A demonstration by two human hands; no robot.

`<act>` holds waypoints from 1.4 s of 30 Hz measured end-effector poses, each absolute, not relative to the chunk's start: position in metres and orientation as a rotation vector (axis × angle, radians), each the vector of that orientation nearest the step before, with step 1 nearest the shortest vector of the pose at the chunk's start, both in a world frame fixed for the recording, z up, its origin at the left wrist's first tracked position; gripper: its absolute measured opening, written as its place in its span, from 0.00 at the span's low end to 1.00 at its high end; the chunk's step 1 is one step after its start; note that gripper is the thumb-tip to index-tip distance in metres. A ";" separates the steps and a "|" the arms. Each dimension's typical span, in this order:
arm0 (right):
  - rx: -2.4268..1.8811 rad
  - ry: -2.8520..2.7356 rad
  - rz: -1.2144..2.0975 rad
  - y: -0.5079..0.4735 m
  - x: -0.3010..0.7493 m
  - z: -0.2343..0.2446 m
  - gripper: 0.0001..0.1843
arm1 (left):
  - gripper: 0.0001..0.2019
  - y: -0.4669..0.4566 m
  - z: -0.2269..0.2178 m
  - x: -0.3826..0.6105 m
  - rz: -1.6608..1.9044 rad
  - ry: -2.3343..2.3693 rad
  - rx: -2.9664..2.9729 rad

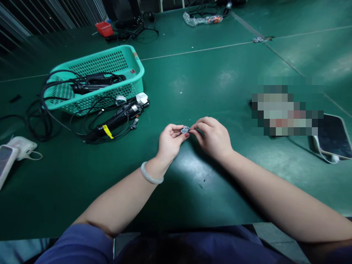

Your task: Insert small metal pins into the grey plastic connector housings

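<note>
A small board with pale and dark patches, which looks like a circuit board (185,130), is held above the green table (170,205) in the middle of the view. My left hand (168,143) pinches it between thumb and fingers. At the board's right edge, the closed fingertips of my right hand (215,138) meet; whatever they grip there is too small to make out. A pale bangle (150,175) circles my left wrist.
Left of my hands, a black corded device (118,119) with a yellow tag lies before a green basket (96,99) holding another black device and cables. A phone (334,134) with a white cable lies right, beside a pixelated patch. White devices (23,146) sit far left.
</note>
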State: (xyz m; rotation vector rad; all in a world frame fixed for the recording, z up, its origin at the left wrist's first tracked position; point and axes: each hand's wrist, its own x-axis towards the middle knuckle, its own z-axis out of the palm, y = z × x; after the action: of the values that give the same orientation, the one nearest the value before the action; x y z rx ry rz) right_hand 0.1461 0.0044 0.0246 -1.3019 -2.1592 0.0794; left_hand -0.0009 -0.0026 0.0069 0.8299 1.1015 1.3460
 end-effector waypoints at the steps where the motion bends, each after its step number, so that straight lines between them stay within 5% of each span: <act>1: -1.308 -2.185 0.043 0.005 0.146 0.025 0.13 | 0.13 -0.003 0.007 -0.001 1.345 1.106 0.838; 16: -1.273 -2.273 -0.158 0.006 0.149 0.024 0.14 | 0.14 -0.003 0.006 -0.001 1.310 1.099 0.858; 30: -1.492 -2.219 0.317 0.022 0.173 0.007 0.08 | 0.12 0.000 0.006 -0.003 1.346 1.027 0.645; 42: -1.349 -2.357 0.118 0.022 0.164 -0.006 0.11 | 0.11 -0.003 0.007 -0.003 1.327 1.014 0.595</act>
State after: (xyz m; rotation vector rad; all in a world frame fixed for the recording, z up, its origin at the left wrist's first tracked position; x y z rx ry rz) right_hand 0.1642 0.0221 -0.0059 -1.3488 -2.3573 0.1185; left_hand -0.0033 -0.0033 0.0068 0.5951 1.0138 1.3268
